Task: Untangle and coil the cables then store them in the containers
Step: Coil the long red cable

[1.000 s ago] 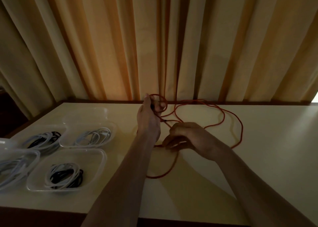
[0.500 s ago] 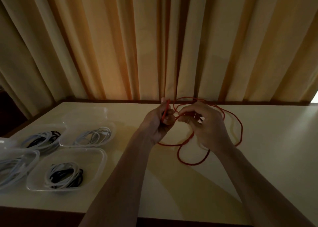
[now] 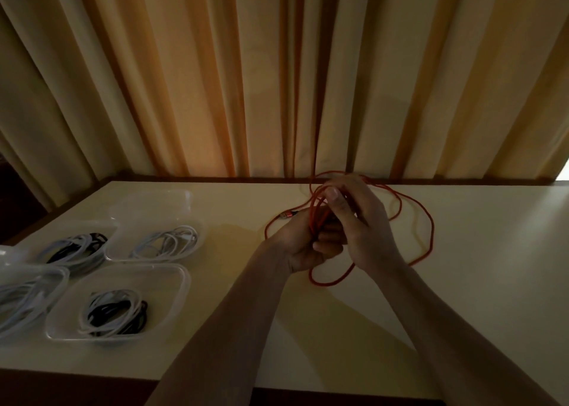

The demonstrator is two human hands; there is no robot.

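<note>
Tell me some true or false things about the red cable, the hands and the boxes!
1. Both hands hold the red cable. True: the left hand grips several loops and the right hand pinches them from above.
2. The whole cable is lifted off the table. False: long loops lie on it to the right.
3. The boxes sit left of the hands. True.
4. The front box holds a red cable. False: it holds black and white cables.
5. A curtain hangs behind the table. True.
</note>
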